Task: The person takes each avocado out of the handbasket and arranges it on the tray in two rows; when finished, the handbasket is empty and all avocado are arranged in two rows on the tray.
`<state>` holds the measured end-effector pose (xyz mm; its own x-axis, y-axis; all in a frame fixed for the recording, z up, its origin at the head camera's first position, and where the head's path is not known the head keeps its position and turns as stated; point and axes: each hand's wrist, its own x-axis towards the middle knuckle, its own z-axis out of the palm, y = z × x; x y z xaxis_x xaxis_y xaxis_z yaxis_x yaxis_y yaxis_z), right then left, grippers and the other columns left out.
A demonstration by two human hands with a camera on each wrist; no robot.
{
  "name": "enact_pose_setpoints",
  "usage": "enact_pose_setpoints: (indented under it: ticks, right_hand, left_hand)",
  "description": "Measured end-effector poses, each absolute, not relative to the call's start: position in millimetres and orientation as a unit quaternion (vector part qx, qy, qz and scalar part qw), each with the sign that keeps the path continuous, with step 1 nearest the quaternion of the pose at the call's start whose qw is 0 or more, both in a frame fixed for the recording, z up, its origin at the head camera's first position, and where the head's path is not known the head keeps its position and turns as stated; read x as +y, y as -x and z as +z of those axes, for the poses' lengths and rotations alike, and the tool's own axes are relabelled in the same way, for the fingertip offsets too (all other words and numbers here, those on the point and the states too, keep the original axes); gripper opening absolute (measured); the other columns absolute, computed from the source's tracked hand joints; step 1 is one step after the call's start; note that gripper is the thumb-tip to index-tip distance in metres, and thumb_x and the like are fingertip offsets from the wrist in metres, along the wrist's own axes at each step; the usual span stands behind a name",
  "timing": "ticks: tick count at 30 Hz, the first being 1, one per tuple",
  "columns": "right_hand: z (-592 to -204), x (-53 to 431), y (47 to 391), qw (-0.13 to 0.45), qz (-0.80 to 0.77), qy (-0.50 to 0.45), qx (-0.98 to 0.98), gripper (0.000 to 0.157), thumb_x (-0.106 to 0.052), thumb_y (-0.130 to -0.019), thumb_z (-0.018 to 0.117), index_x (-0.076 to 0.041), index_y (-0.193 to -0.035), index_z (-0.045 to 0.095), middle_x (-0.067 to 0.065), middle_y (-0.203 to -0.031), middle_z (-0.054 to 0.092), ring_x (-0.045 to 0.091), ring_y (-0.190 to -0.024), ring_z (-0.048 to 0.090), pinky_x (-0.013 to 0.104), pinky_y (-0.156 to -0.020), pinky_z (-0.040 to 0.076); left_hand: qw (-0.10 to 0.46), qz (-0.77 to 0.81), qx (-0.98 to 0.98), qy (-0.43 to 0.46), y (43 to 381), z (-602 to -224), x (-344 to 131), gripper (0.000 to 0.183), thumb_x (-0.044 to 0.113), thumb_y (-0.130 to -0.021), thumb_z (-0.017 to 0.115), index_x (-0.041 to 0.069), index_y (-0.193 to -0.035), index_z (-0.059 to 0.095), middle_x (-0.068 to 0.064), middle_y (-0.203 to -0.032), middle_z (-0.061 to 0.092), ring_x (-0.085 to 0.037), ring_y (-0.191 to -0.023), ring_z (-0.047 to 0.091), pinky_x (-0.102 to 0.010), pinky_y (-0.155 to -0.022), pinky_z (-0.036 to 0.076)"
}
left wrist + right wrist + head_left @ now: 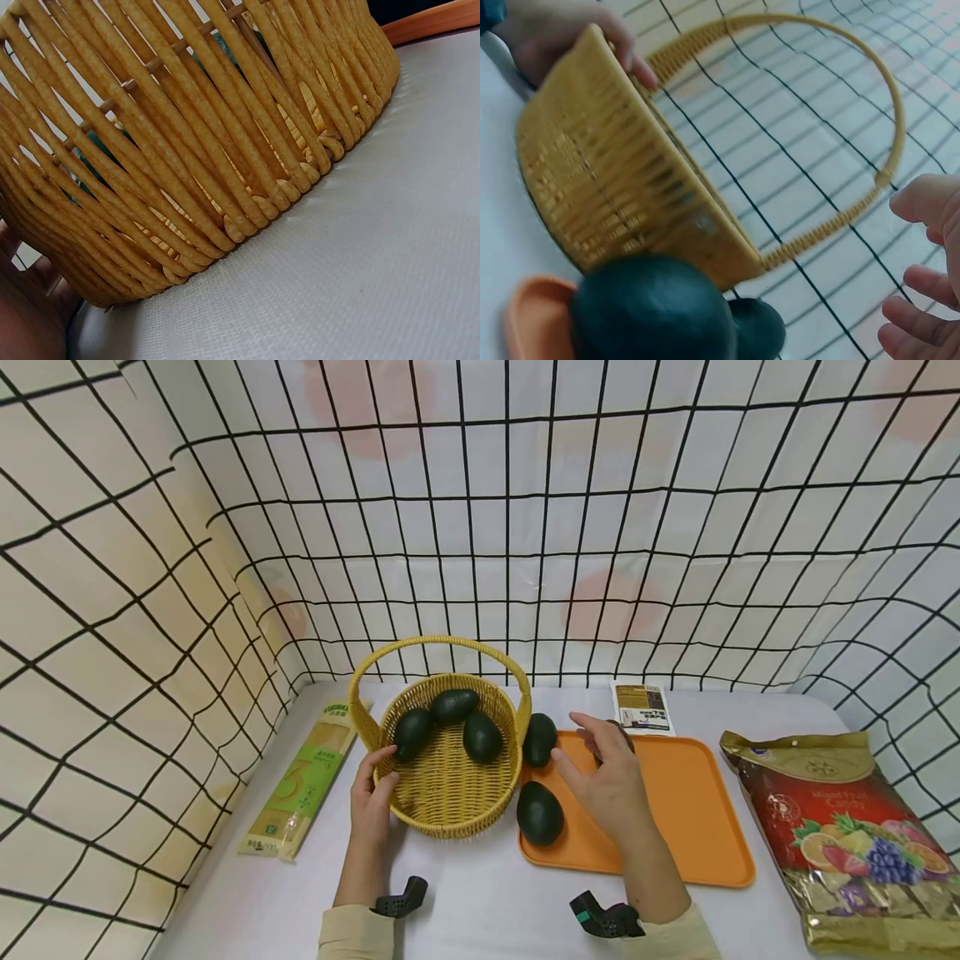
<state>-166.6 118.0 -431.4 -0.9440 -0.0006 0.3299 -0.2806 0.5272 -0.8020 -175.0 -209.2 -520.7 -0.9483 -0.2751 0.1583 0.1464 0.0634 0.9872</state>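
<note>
My left hand (372, 797) grips the left rim of a yellow woven basket (450, 828), its fingers and thumb bent over the edge. Inside the basket lie three dark green avocados (482, 737). Two more sit at the left side of an orange tray (693, 802): a near avocado (540, 813) and a far avocado (539, 740). Over the tray, my right hand (611, 781) is held with fingers spread and nothing in its grasp. A dark thing behind it is mostly hidden. The right wrist view shows the right hand (930, 262) apart from the basket handle (892, 127).
A noodle packet (303, 785) lies left of the basket. Behind the tray is a small brown-and-white packet (642, 708), and to the right a large red candy bag (847, 835). Black wire mesh (507, 527) encloses the back and sides of the white table (480, 906).
</note>
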Motion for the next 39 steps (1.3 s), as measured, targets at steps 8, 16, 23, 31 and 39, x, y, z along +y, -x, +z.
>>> enact_pose_setpoints:
  ticks: [8,16,23,31,39]
  right_hand:
    - [-433,99,163,0.111,0.496,-0.114,-0.854,0.055,-0.015,-0.089,0.078,-0.015,-0.14,0.057,0.01,-0.14,0.056,0.031,-0.126,0.059,0.051,-0.107,0.05]
    - [-439,91,163,0.098,0.492,-0.13,-0.855,0.054,-0.014,-0.088,0.079,-0.015,-0.137,0.058,0.011,-0.136,0.059,0.033,-0.124,0.061,0.053,-0.104,0.051]
    - [-439,84,161,0.079,0.488,-0.131,-0.859,0.054,-0.017,-0.089,0.079,-0.012,-0.138,0.059,0.011,-0.137,0.059,0.029,-0.122,0.061,0.048,-0.104,0.052]
    - [-441,74,157,0.056,0.504,-0.146,-0.849,0.054,-0.016,-0.088,0.079,-0.015,-0.138,0.058,0.011,-0.134,0.059,0.03,-0.121,0.061,0.048,-0.101,0.054]
    - [-446,59,154,0.041,0.489,-0.154,-0.858,0.055,-0.022,-0.088,0.08,-0.025,-0.138,0.059,-0.001,-0.131,0.059,0.027,-0.106,0.062,0.044,-0.089,0.056]
  left_hand:
    - [0.157,-0.684,-0.711,-0.044,175,-521,-209,0.04,0.002,-0.097,0.049,0.005,-0.135,0.059,-0.01,-0.161,0.041,-0.029,-0.153,0.03,-0.061,-0.123,0.023]
    - [0.152,-0.682,-0.714,-0.048,176,-520,-209,0.04,0.003,-0.097,0.049,0.006,-0.136,0.058,-0.01,-0.163,0.038,-0.03,-0.154,0.028,-0.062,-0.123,0.022]
    - [0.152,-0.682,-0.714,-0.048,175,-519,-209,0.041,0.003,-0.097,0.049,0.005,-0.137,0.057,-0.011,-0.163,0.038,-0.031,-0.154,0.029,-0.062,-0.122,0.023]
    - [0.152,-0.679,-0.716,-0.048,175,-519,-209,0.04,0.004,-0.097,0.049,0.007,-0.136,0.058,-0.01,-0.163,0.039,-0.03,-0.154,0.028,-0.062,-0.123,0.022]
    - [0.145,-0.682,-0.715,-0.046,175,-521,-210,0.041,0.003,-0.097,0.049,0.007,-0.137,0.057,-0.01,-0.164,0.036,-0.029,-0.155,0.026,-0.063,-0.122,0.022]
